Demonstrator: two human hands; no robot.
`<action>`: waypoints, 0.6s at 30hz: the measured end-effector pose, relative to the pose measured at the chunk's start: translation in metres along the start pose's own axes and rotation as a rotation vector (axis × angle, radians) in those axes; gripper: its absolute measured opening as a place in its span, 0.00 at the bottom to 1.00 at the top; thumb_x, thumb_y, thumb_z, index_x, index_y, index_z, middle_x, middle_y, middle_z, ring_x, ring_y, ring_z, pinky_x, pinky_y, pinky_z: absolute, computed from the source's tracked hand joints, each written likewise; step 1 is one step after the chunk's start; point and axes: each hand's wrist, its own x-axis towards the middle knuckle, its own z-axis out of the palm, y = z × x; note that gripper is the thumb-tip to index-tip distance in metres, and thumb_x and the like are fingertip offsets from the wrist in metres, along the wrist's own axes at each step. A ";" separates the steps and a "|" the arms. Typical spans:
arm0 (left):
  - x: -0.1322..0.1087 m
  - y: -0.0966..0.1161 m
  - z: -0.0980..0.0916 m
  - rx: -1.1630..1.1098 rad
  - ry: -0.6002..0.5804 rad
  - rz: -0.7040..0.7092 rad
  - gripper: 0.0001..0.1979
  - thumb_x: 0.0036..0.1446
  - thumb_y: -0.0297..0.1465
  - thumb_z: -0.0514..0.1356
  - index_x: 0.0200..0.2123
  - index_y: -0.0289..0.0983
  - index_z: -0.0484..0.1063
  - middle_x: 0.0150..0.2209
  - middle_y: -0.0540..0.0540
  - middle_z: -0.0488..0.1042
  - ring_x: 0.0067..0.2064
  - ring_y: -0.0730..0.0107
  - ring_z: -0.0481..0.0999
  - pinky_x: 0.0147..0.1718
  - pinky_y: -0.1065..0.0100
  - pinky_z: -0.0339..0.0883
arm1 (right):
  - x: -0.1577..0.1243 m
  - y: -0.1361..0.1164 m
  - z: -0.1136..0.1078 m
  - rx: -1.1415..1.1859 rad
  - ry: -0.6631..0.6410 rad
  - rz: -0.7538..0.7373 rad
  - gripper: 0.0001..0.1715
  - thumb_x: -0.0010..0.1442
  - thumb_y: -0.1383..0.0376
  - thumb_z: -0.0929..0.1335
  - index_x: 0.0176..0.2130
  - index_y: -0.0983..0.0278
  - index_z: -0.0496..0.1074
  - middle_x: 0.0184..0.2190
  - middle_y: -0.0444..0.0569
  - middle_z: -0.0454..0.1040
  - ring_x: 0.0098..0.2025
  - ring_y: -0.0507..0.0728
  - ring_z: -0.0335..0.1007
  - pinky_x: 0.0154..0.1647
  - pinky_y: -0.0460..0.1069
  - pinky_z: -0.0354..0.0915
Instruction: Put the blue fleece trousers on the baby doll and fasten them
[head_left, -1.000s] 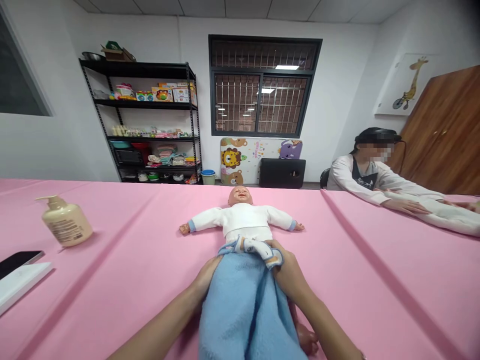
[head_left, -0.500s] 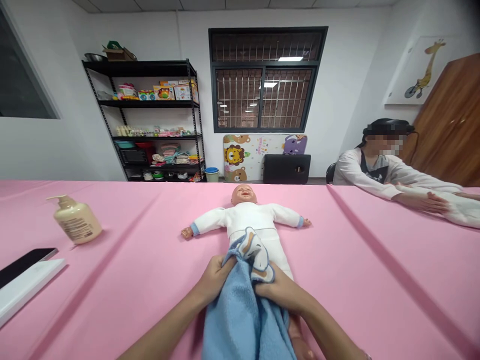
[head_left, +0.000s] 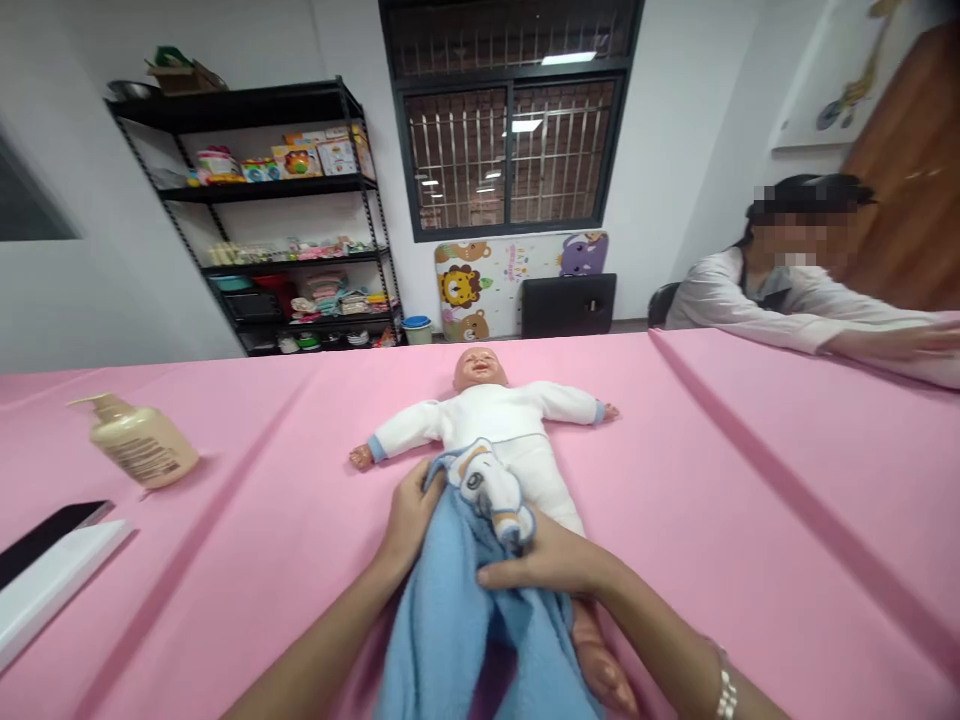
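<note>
The left hand (head_left: 409,522) is curled, its fingers closed over the edge of a blue towel (head_left: 457,620); whether the thumb pinches the cloth cannot be told. The right hand (head_left: 544,562) lies with fingers extended and close together across the towel, below its folded white-trimmed corner, with no pinch visible. A beaded bracelet (head_left: 724,695) sits on the right wrist. The towel covers the lower body of a baby doll (head_left: 484,420), which lies face up with arms spread, centred on a pink table cover (head_left: 750,500); one vinyl foot (head_left: 600,665) shows past the towel. Risk assessed: a loose left-hand hold could let the cloth slide, and a hard pull could drag the light doll across the smooth cover. The towel's bulk hides the legs and obstructs inspection. A pump bottle (head_left: 139,440) stands well left, near a phone (head_left: 45,530) on a white box (head_left: 56,595). A seated co-worker (head_left: 750,310) reaches along the table's far right, apart from the doll. A metal shelving unit (head_left: 247,215) stands beyond the table.
</note>
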 end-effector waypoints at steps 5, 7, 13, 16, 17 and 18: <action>0.003 -0.002 0.003 -0.208 -0.039 -0.034 0.22 0.55 0.43 0.55 0.50 0.38 0.63 0.53 0.45 0.65 0.56 0.61 0.60 0.55 0.65 0.54 | 0.007 0.012 0.005 -0.075 0.121 -0.090 0.08 0.45 0.70 0.68 0.31 0.66 0.69 0.24 0.42 0.65 0.32 0.52 0.62 0.38 0.47 0.64; -0.001 0.003 0.004 -0.275 -0.091 -0.033 0.25 0.53 0.42 0.58 0.52 0.38 0.62 0.55 0.45 0.63 0.58 0.60 0.58 0.57 0.64 0.51 | 0.009 0.017 0.006 -0.092 0.182 -0.116 0.06 0.45 0.72 0.65 0.29 0.66 0.67 0.23 0.41 0.63 0.26 0.49 0.58 0.30 0.44 0.62; -0.004 0.011 0.004 -0.312 -0.204 -0.207 0.19 0.50 0.38 0.60 0.43 0.34 0.70 0.43 0.43 0.73 0.46 0.56 0.70 0.46 0.62 0.63 | 0.012 0.021 -0.007 -0.199 0.398 -0.197 0.12 0.47 0.73 0.61 0.33 0.67 0.70 0.29 0.47 0.71 0.32 0.54 0.66 0.35 0.47 0.64; 0.000 0.007 0.002 -0.284 -0.196 -0.195 0.16 0.51 0.39 0.59 0.38 0.33 0.71 0.38 0.46 0.74 0.39 0.62 0.71 0.39 0.66 0.64 | 0.015 0.020 -0.011 -0.259 0.510 -0.256 0.22 0.47 0.74 0.60 0.43 0.65 0.70 0.38 0.49 0.73 0.43 0.58 0.67 0.47 0.51 0.63; 0.001 0.006 0.002 -0.265 -0.185 -0.180 0.16 0.52 0.41 0.58 0.35 0.33 0.71 0.35 0.47 0.73 0.36 0.64 0.70 0.36 0.68 0.64 | 0.016 0.019 -0.010 -0.254 0.509 -0.253 0.24 0.47 0.74 0.60 0.45 0.65 0.69 0.41 0.49 0.73 0.45 0.58 0.67 0.49 0.52 0.62; 0.001 0.005 0.001 -0.243 -0.171 -0.164 0.16 0.52 0.42 0.58 0.33 0.33 0.70 0.32 0.48 0.73 0.34 0.66 0.69 0.33 0.70 0.63 | 0.017 0.019 -0.008 -0.238 0.486 -0.241 0.25 0.48 0.74 0.60 0.46 0.64 0.69 0.42 0.49 0.72 0.46 0.58 0.67 0.50 0.52 0.62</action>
